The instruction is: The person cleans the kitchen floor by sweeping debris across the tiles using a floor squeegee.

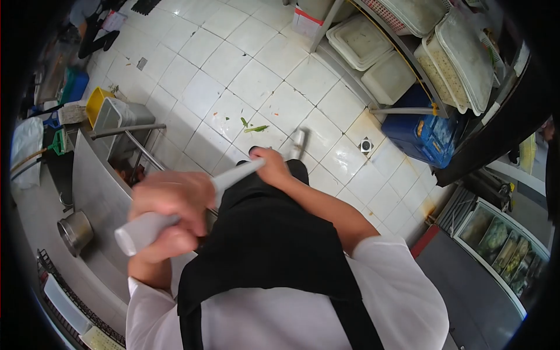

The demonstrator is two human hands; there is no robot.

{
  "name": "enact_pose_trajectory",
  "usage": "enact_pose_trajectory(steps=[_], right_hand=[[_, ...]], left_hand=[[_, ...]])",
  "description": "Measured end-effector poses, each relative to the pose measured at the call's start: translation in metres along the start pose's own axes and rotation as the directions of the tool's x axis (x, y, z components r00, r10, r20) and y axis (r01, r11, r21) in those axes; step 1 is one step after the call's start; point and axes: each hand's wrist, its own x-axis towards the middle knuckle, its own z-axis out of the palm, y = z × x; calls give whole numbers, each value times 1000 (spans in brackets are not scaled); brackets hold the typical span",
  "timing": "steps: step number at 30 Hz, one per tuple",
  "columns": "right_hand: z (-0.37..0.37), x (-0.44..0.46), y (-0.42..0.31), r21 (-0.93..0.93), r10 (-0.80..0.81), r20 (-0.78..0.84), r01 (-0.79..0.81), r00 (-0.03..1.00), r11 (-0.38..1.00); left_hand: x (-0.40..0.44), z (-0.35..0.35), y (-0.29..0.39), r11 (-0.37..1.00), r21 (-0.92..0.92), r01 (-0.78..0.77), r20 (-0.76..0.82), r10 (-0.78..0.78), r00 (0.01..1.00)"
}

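Note:
A light grey pole [236, 176] slants across the front of my black apron. My left hand [170, 201] is wrapped around it near its thick upper end and is blurred by motion. Lower down, my right hand [271, 168] is closed around the same pole. Beyond the right hand, a blurred whitish piece [299, 140] shows over the floor; I cannot tell what tool the pole belongs to. Green leafy scraps [255, 128] and small orange bits lie on the white tiles ahead of my feet.
A steel counter [102, 192] with a metal pot [75, 232] runs along my left, near a grey bin [119, 116]. On the right are shelved plastic containers [389, 79], a blue tub [420, 131], a floor drain [366, 145] and a glass-topped food case [504, 251].

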Motion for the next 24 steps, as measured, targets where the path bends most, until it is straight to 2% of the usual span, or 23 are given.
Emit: enact_pose_trajectory(steps=[2,4,6,8,9,10,12,14,15,16,17,18,19,20,21,22,24], right_hand=[[24,40,-31,44,-200,-74,204,977,978],[41,78,-50,98,-231,-70,237,971,967],[43,99,-66,154,-244,-80,254,967,955],[28,104,-73,101,-296,-51,300,954,949],[22,107,-79,62,-351,0,350,936,935],[12,106,-91,51,-361,12,360,932,931],[-14,94,-105,-12,-321,46,322,946,947],[-38,83,-102,-122,-300,-8,296,954,947],[-53,79,-97,-168,-266,-19,259,964,951],[-71,74,-90,-137,-240,-37,233,970,963],[-88,74,-78,-213,-213,-38,200,976,956],[-98,76,-50,-237,-173,-83,149,982,960],[-112,76,-35,-279,-194,-132,151,972,948],[-123,80,-19,-303,-98,-159,46,982,952],[-136,86,-5,-342,-28,-139,-21,990,940],[-142,93,7,-345,-36,-123,-8,992,939],[-151,105,25,-315,-9,-102,-24,995,949]], left_hand=[[3,-9,15,999,36,-11,-54,13,998],[10,-18,21,983,175,-54,-112,75,991],[12,-19,21,985,160,-65,-75,78,994],[15,-17,22,968,169,-186,92,173,981],[22,-16,25,960,104,-260,195,237,952],[27,-21,32,956,108,-272,182,250,951],[37,-34,48,945,-34,-326,404,311,860],[43,-42,52,929,-63,-365,416,357,836],[41,-44,46,933,-34,-359,280,353,892],[39,-45,40,938,-9,-346,137,344,929],[41,-29,33,958,92,-273,-96,282,955],[49,-41,15,953,155,-259,0,262,965],[54,-36,-1,986,130,-108,-147,127,981],[62,-32,-23,1000,14,13,-227,-10,974],[69,-37,-48,992,-105,65,-243,-89,966],[77,-36,-60,993,-100,62,-260,-87,962],[98,-26,-69,980,-116,160,-217,-182,959]])
